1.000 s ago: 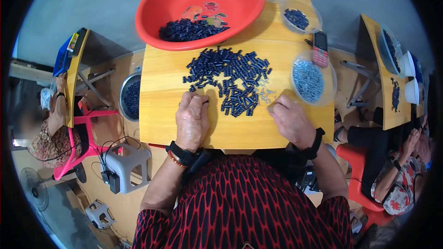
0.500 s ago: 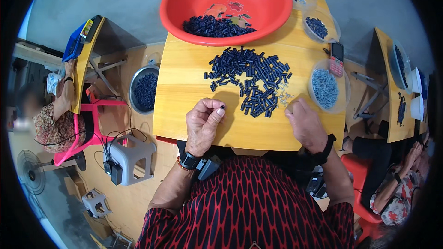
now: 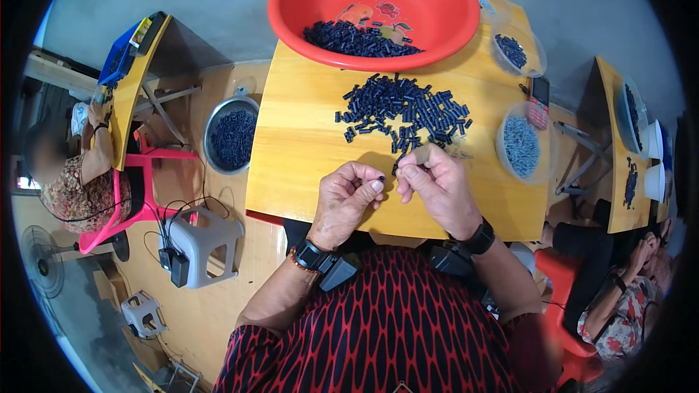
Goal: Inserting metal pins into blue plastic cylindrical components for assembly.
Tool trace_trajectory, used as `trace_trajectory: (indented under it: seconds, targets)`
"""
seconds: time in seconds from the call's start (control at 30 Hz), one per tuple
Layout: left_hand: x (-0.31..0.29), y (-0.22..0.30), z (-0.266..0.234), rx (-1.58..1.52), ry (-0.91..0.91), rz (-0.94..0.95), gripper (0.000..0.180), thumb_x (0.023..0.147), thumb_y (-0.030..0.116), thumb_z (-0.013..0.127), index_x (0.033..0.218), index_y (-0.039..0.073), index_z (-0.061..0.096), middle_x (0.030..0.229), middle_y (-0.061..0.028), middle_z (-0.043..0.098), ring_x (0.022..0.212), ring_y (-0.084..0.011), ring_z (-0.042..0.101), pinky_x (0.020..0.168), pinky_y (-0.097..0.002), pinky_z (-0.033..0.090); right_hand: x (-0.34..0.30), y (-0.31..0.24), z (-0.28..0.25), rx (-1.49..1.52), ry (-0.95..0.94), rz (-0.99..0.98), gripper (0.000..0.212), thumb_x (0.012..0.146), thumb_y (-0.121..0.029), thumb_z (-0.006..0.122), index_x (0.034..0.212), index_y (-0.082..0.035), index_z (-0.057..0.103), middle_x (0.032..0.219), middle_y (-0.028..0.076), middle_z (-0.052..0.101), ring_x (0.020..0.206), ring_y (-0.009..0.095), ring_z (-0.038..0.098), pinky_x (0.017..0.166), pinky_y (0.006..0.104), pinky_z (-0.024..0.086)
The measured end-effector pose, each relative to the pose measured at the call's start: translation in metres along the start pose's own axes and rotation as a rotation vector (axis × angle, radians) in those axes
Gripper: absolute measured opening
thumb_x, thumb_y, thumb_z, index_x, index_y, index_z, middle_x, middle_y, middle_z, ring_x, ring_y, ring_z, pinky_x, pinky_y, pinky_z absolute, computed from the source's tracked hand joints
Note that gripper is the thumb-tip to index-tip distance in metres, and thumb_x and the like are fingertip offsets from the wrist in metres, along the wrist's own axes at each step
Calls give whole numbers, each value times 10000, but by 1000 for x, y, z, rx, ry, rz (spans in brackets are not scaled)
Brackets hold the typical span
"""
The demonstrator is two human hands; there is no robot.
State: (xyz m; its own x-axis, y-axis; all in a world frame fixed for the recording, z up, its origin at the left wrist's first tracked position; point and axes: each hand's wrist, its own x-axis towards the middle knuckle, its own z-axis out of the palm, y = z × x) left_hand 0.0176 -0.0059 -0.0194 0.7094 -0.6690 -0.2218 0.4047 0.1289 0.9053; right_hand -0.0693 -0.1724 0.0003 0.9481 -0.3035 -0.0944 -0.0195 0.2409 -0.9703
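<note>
My left hand point(image 3: 348, 200) is closed in a pinch, with a small dark plastic tube point(image 3: 381, 179) between thumb and forefinger. Close by on its right, my right hand point(image 3: 439, 187) has its thumb and fingers pressed together; whatever is in them is too small or hidden to make out. Both hands are over the near part of the yellow table point(image 3: 291, 152). Just beyond them spreads a loose heap of dark plastic tubes point(image 3: 408, 107), partly covered by my right hand. A few thin, pale pieces point(image 3: 459, 151) lie at the heap's right edge.
A big red basin point(image 3: 429, 14) with more tubes stands at the back. Along the right are a clear tub of grey screw-like pieces point(image 3: 521, 147), a mobile phone point(image 3: 538, 101) and a tub of dark pieces point(image 3: 512, 50). A metal bowl point(image 3: 211, 138) sits left. People work at both sides.
My right hand has moved left from the pale pieces to beside my left hand. My left hand has shifted slightly right, still pinching the dark tube. The whole view has shifted a little.
</note>
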Motion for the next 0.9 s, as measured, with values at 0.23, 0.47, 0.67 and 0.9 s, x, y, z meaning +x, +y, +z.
trace_trajectory:
  seconds: [0.23,0.47,0.67,0.9]
  targets:
    - [-2,8,-2,13,-3,6,134,934,38,645,1039,-35,606,846,-73,658,691,-114,605,639,-245,520,13,5,16,-223,-11,-91,92,952,-90,628,988,-9,603,855,15,617,757,59,570,678,233,498]
    - [-1,10,-3,4,-2,7,120,923,36,662,1010,-38,625,837,-72,660,690,-107,606,616,-238,520,8,6,21,-168,24,-32,70,955,-68,613,972,-1,602,869,19,640,776,61,574,691,233,493]
    - [-1,7,-1,28,36,37,102,916,28,666,983,-38,626,821,-67,656,690,-107,611,613,-244,531,8,9,26,-77,32,-5,57,963,-56,599,963,1,595,880,22,650,775,60,584,690,232,502]
    - [-2,8,-2,30,48,66,87,914,21,665,971,-35,629,802,-60,648,689,-102,604,611,-241,526,11,5,24,-292,17,-148,51,936,-31,634,967,8,624,864,24,642,791,60,600,699,222,502]
